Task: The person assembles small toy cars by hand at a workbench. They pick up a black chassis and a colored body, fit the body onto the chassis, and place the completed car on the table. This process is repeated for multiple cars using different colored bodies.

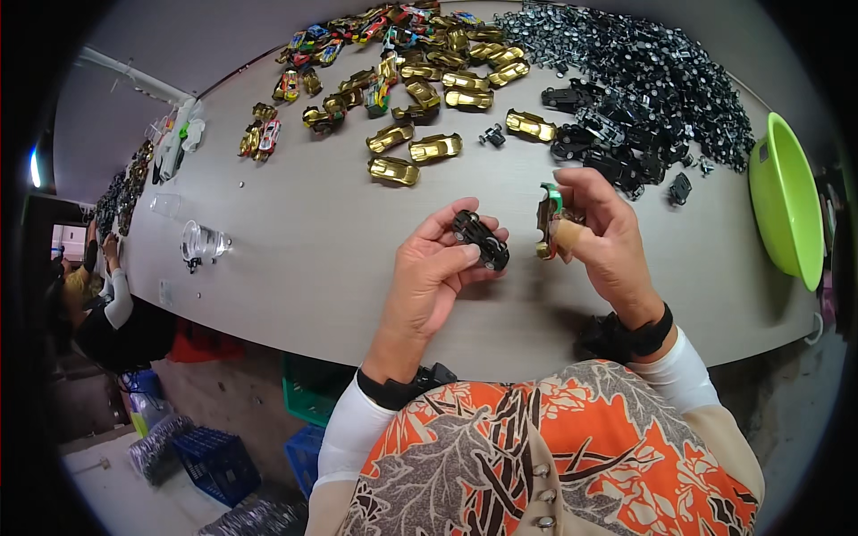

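Observation:
My left hand (435,259) is closed on a black toy car chassis (481,239) with small wheels, the thumb pressed across it. To its right, my right hand (601,234) grips a toy car body shell (547,223), green along the top and gold along its edge, stood on end between thumb and fingers. Part of that shell is hidden by the thumb, which has a tan bandage round it. The chassis and the shell are apart, both held above the table (340,268). Beyond my hands lie several gold car shells (435,147).
Multicoloured car shells (375,31) are heaped at the back. Black chassis (617,134) and a large pile of small wheel parts (643,67) fill the back right. A green basin (786,201) stands at the right edge, clear cups (204,241) on the left. Another person (112,313) works at far left.

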Demonstrator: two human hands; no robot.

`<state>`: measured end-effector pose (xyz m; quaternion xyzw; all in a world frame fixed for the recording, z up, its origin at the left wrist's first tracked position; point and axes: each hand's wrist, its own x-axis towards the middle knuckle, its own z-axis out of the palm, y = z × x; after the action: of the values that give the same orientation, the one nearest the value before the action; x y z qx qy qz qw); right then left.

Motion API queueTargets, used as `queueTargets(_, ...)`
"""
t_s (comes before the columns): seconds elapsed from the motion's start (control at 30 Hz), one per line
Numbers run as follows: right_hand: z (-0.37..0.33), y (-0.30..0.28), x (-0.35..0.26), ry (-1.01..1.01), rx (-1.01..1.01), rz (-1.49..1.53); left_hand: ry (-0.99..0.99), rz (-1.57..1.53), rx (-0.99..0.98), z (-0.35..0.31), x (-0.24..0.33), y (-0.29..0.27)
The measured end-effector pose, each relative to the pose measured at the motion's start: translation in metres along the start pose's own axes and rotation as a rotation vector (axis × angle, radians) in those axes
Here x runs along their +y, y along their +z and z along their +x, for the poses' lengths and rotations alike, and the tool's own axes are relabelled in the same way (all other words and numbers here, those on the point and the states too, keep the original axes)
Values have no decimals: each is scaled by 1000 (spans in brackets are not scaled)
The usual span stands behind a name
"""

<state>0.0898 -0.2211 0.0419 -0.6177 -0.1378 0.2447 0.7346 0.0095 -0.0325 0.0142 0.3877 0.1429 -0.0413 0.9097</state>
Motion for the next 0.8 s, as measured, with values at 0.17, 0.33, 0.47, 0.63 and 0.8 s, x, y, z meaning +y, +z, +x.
queueTargets(0.17,-11,14,16,-224,0,-65,35,-35,-17,-1,1,9)
queueTargets(0.33,-12,23,23,-252,2,-25,68,-18,-67,-2,-2,7)
queueTargets(0.47,-13,19,24,-260,16,-102,70,4,-69,-5,-2,7)
queueTargets(0.63,-14,20,22,-306,39,-90,78,8,-66,-4,-2,6)
queueTargets(0.8,-14,23,23,-306,20,-162,75,13,-86,-6,-3,10)
